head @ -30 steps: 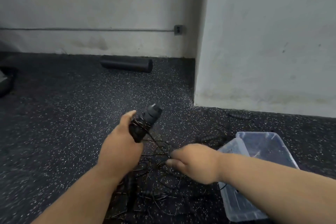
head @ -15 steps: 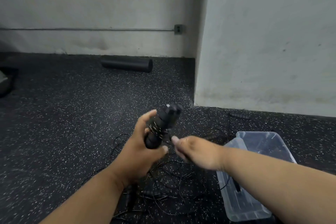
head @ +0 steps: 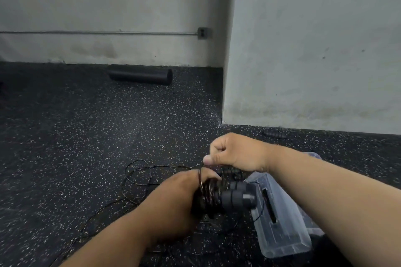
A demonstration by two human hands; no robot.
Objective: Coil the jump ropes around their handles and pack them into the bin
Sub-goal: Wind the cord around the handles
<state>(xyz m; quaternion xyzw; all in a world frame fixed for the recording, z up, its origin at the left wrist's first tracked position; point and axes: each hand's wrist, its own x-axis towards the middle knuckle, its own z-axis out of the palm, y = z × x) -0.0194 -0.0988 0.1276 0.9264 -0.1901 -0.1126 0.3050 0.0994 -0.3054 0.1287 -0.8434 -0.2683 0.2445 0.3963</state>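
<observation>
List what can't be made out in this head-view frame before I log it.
- Bin contents: right forearm covers most of it.
- Left hand fingers: curled out of sight behind the handles.
- Rope count on the floor: thin, dark, tangled, partly under the arms.
- Right hand pinch: cord too thin to trace.
- Small dark object by the wall: too small to identify.

Bin (head: 282, 230) right of handles (head: 230, 196)

Our left hand (head: 173, 199) sits low, fingers curled in a grip, forearm running in from the bottom edge. Our right hand (head: 235, 153) is above it, fist closed, thumb and forefinger pinched, forearm entering from the right.
</observation>
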